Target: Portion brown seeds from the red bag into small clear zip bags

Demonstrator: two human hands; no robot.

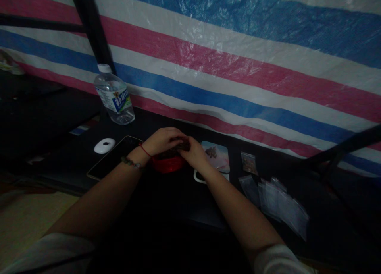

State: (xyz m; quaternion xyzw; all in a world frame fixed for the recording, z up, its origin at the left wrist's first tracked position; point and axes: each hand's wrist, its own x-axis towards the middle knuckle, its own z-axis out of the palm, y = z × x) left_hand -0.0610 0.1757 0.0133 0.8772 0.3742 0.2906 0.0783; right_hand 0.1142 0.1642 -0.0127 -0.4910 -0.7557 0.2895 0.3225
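A shallow red bowl or tray point(168, 165) stands on the black table surface in front of me. Above it, both hands meet around a dark red-brown clump point(183, 143), its kind unclear in the dim light. My left hand point(163, 141), with a red cord and a beaded bracelet at the wrist, curls over the clump from the left. From the right, the fingers of my right hand point(193, 153) close on it. Part of the bowl is hidden by the hands. Right of them lies a pastel square plate point(222, 159) bearing a small brown heap.
A clear plastic bottle point(117, 97) stands at the back left. Nearer are a white oval object point(104, 145) and a dark phone or tablet point(111, 159). To the right lie a small filled bag point(249, 163) and several clear zip bags point(282, 202). Striped sheeting point(238, 67) hangs behind.
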